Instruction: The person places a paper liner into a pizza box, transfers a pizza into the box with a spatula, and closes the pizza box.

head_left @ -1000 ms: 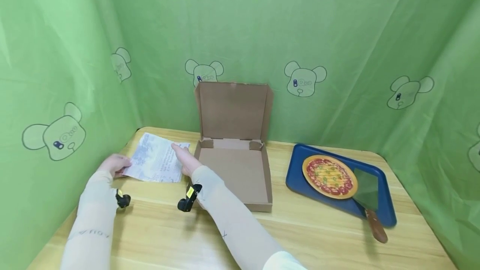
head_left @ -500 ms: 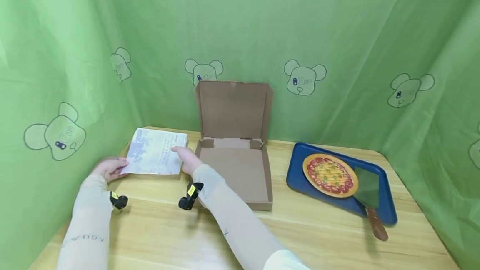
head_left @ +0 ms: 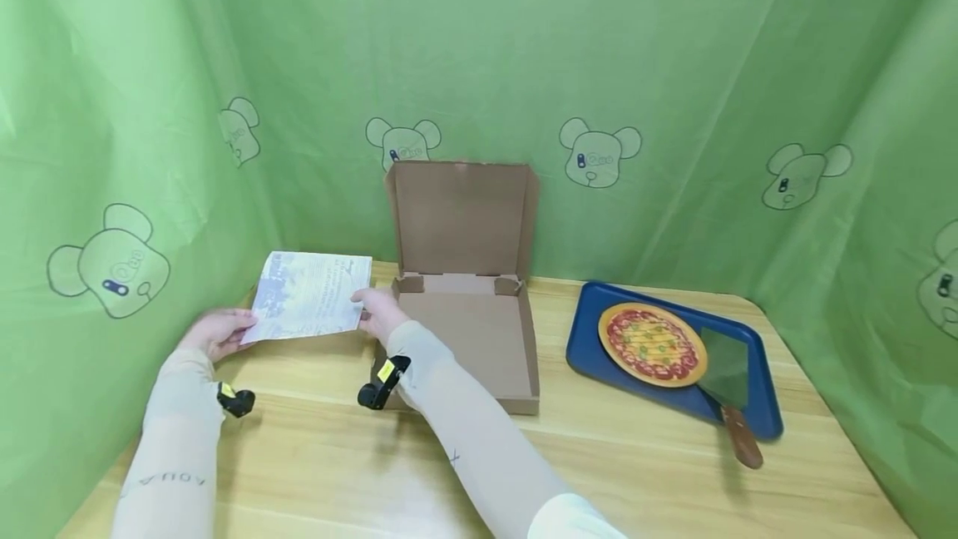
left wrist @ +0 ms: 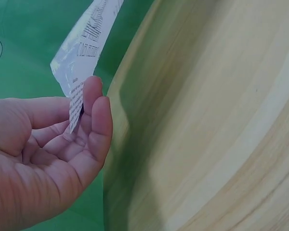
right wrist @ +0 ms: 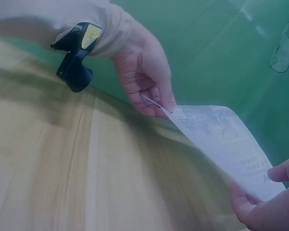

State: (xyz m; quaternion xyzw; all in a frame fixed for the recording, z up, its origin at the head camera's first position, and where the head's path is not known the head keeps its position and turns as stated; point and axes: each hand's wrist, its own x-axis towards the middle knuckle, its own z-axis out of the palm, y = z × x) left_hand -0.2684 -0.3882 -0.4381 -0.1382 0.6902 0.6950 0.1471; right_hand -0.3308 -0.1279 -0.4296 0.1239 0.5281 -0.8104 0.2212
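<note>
A printed sheet of paper (head_left: 308,294) is held up off the table between both hands, its face covered in bluish print. My left hand (head_left: 221,331) pinches the near left corner; in the left wrist view, thumb and fingertips close on the paper edge (left wrist: 84,53) while the other fingers curl loosely. My right hand (head_left: 382,314) pinches the right edge, thumb on top and fingers beneath, beside the box's left wall. In the right wrist view the sheet (right wrist: 221,144) spans from one hand to the other, bowing slightly.
An open cardboard pizza box (head_left: 464,339) stands mid-table, lid upright against the green curtain (head_left: 479,48). On the right, a blue tray (head_left: 587,331) bears a pizza (head_left: 653,343) and a spatula (head_left: 737,431), whose wooden handle juts over the tray's front edge.
The paper has risen and straightened from its slanted position. My right hand, earlier with fingers extended over the sheet's right side, now pinches its right edge.
</note>
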